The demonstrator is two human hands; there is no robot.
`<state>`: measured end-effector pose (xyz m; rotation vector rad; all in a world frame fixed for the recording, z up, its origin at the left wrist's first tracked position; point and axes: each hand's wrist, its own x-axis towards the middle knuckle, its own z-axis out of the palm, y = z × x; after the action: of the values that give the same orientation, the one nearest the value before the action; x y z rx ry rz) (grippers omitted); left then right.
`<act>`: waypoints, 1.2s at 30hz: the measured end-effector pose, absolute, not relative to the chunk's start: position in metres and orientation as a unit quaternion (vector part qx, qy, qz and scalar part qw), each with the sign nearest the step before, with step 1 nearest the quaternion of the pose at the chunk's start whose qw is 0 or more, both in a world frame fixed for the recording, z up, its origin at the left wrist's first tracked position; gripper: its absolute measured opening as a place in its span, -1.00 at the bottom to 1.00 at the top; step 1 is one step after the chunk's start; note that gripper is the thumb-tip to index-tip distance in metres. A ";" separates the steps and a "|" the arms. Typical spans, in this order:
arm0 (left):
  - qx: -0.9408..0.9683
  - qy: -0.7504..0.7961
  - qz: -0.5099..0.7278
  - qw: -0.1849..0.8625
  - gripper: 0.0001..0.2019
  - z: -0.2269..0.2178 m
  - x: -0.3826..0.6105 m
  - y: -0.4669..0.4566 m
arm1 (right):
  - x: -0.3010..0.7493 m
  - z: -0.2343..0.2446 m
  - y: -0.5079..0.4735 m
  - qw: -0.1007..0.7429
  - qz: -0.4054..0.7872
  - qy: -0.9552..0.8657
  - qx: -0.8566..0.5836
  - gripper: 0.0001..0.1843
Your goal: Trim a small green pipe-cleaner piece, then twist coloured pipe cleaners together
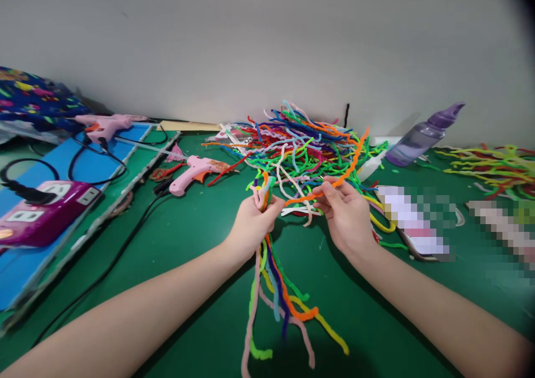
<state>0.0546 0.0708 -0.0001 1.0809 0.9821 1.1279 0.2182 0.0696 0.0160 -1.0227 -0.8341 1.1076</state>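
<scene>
My left hand (253, 222) is closed round a bunch of pipe cleaners (276, 300) in several colours; their ends hang down below my fist over the green mat (200, 289). My right hand (346, 213) pinches an orange pipe cleaner (349, 166) that runs from the left fist up and right toward the pile. A big tangled pile of coloured pipe cleaners (295, 144) lies just behind both hands.
A pink glue gun (196, 171) lies left of the pile, a second one (106, 126) on a blue board (25, 266) with a purple power strip (39, 208) and black cables. A purple bottle (422, 135) lies at right, more pipe cleaners (497, 169) beyond it.
</scene>
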 end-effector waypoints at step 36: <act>0.269 0.375 0.561 0.687 -0.69 0.002 0.045 0.091 | 0.212 0.010 0.064 0.539 0.604 -0.503 -0.302 -0.58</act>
<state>0.0453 0.0908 0.0025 0.6018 0.8403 1.2570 0.2120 0.0640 0.0096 -0.7187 -1.1972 1.4374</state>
